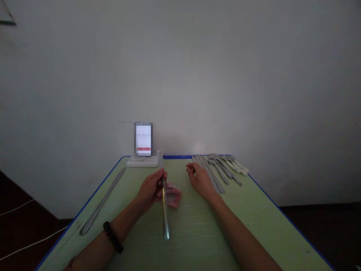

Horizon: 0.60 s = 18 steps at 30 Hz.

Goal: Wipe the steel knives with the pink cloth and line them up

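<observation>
My left hand [152,188] is closed around a shiny metal table knife [166,218]. Its rounded handle points toward me, and a dull blade seems to rise past my fingers. Just behind the knife, by my left fingers, is a crumpled pink cloth [174,197]; whether those fingers also grip it is hidden. My right hand [200,180] hovers to the right of the cloth, fingers loosely bent and apart, with nothing visible in them. Beside it several table knives [216,180] lie in a row, partly covered by that hand.
Spoons [218,169] and white-handled cutlery [237,166] lie at the back right of the green table [191,241]. One more knife [103,203] rests along the left side. A lit screen [143,139] stands on a white base [142,162] against the wall [180,75].
</observation>
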Available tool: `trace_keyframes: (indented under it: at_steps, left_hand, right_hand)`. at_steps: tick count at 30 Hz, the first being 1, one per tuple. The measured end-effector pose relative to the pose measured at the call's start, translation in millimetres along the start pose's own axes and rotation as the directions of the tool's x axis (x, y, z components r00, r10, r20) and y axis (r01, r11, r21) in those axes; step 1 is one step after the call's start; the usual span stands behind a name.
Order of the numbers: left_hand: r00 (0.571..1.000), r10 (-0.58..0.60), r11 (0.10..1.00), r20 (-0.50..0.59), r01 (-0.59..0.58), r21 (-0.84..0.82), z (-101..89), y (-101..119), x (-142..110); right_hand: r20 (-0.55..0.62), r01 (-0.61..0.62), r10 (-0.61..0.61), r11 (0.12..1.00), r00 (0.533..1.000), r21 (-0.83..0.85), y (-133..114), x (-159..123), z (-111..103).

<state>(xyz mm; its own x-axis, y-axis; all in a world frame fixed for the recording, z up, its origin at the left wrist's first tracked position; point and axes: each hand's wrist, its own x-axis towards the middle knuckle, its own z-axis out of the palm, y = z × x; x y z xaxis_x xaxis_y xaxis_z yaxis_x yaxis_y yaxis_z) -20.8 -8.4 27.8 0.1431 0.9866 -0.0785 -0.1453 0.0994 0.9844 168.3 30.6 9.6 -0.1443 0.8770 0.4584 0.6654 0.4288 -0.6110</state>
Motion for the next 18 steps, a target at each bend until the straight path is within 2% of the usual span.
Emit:
trace_keyframes:
  at_steps: [1,2,3,4,7,11,14,18]
  left_hand:
    - [1.000,0.004,0.989,0.025,-0.007,0.147,6.3,5.5,3.5]
    - [0.999,0.001,0.934,0.032,-0.012,0.356,12.9,10.6,8.9]
    - [0.999,-0.014,0.805,0.031,-0.007,0.593,19.7,15.0,16.4]
    - [0.999,-0.036,0.743,0.036,0.003,0.669,26.7,18.1,25.8]
    - [0.995,-0.087,0.591,0.040,0.020,0.806,47.6,18.0,62.4]
    - [0.994,-0.109,0.307,-0.011,0.045,0.951,73.4,1.8,108.3]
    - [0.994,-0.090,0.112,-0.056,0.066,0.992,87.1,-11.3,127.5]
    - [0.996,-0.081,-0.064,-0.028,0.023,0.998,94.1,-21.5,137.5]
  right_hand:
    - [0.006,0.029,-0.029,0.999,1.000,-0.031,6.2,-1.4,-6.6]
    - [0.004,0.054,-0.053,0.996,0.999,-0.064,13.3,-3.4,-13.3]
    - [-0.018,0.056,-0.057,0.994,0.998,-0.097,20.8,-5.6,-19.7]
    - [-0.047,0.046,-0.053,0.990,0.998,-0.134,28.1,-7.7,-25.5]
    - [-0.065,0.007,-0.023,0.974,0.998,-0.226,44.9,-11.1,-37.6]
    - [-0.001,-0.022,0.023,0.948,1.000,-0.318,52.2,-11.3,-42.3]
    - [0.042,-0.022,0.040,0.934,0.998,-0.356,52.8,-13.4,-42.4]
    - [0.035,-0.018,0.034,0.926,0.999,-0.378,52.7,-16.6,-42.7]
